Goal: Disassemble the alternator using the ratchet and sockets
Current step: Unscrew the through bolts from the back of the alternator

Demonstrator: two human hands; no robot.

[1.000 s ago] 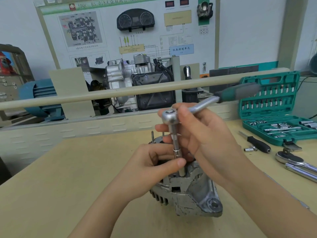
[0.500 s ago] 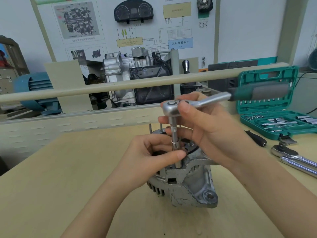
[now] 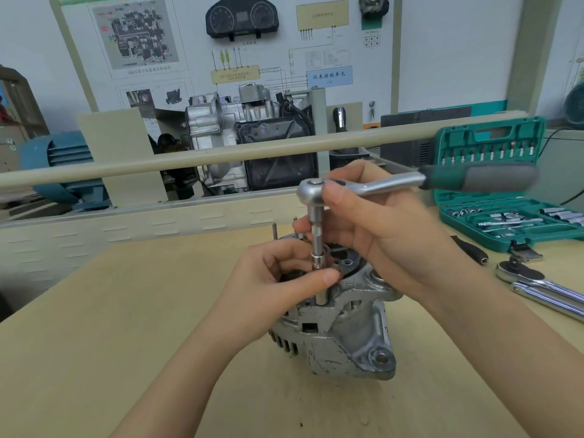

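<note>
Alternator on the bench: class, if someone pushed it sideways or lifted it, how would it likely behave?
The alternator looks like solid cast metal, so probably heavy for its size and rigid. It stands on end, its mounting ear sticking out, so a sideways shove might tip it; the left hand seems to steady the socket.

We have one view only, from a camera worn on the head, looking forward and down across the table. It sits close: both forearms run in from the bottom edge and the hands fill the centre, over the alternator. The wide angle bends the rail and takes in the wall board behind
</note>
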